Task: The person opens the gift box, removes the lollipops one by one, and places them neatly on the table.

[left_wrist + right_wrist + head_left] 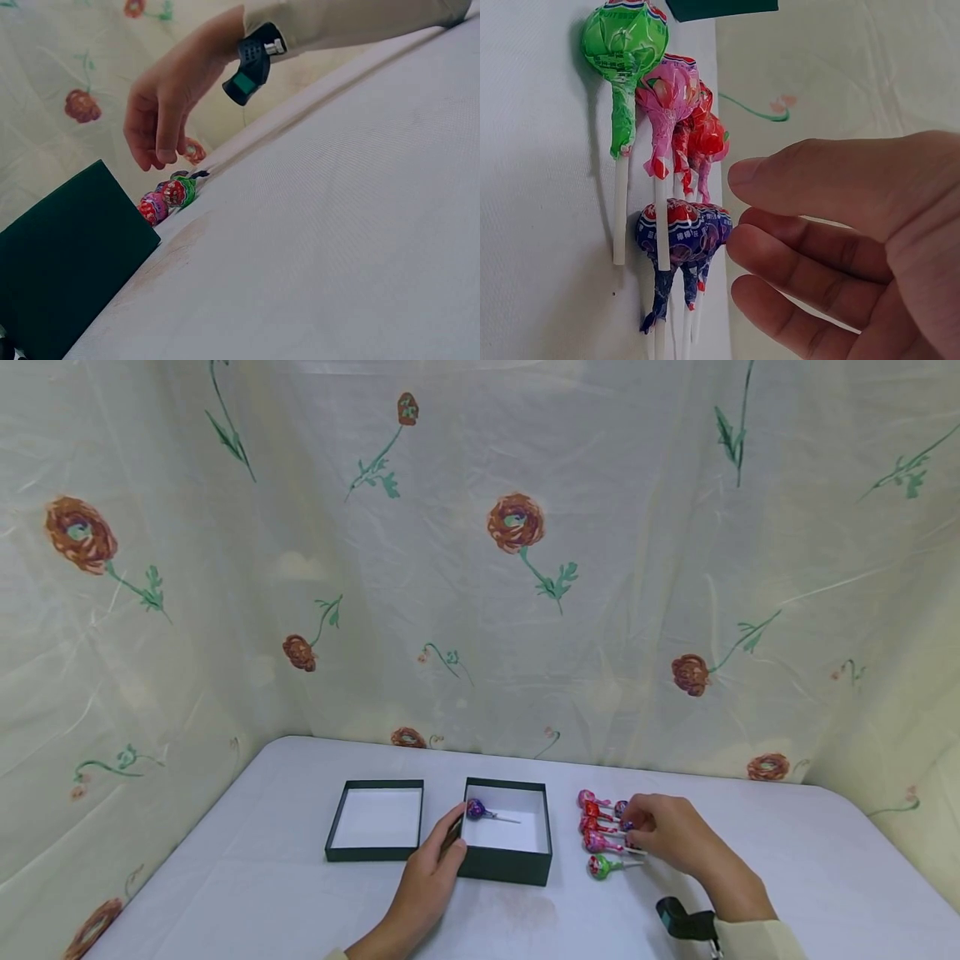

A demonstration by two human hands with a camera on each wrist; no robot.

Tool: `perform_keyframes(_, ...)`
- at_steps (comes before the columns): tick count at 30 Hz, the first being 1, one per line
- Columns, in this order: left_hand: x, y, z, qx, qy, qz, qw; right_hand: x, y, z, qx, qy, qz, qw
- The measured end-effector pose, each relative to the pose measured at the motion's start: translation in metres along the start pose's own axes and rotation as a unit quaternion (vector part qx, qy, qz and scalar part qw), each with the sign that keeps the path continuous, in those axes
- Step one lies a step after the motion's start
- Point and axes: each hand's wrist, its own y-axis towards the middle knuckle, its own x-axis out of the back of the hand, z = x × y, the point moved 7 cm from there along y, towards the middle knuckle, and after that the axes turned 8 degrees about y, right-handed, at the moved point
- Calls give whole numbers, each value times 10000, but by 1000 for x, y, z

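A dark green box (504, 865) with a white inside stands open in the middle of the table. Inside it lies one purple-wrapped lollipop (477, 810). My left hand (427, 875) holds the box by its left side, thumb near the front corner. Over the lollipops on the right hovers my right hand (675, 837), thumb and fingers apart and loosely bent beside the purple lollipops (679, 232), with nothing between them. Next to these are pink lollipops (669, 90), red lollipops (707, 139) and, nearest the front, a green lollipop (626, 41).
To the left of the box lies its matching lid (373, 853), white inside facing up. A white cloth covers the table (247, 877). Behind it hangs a flowered curtain (450, 568). A black wrist camera (684, 920) is strapped at the right sleeve (757, 939).
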Motion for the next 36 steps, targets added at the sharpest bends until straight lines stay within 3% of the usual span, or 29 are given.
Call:
perform_keyframes(16,2,0,-2,-29,-91,35,9999,-1,1,10,59,124,-14,9999)
perform_keyframes(36,0,0,-1,-27,-171,34,9998,2,0,39,316,70,-180,9993)
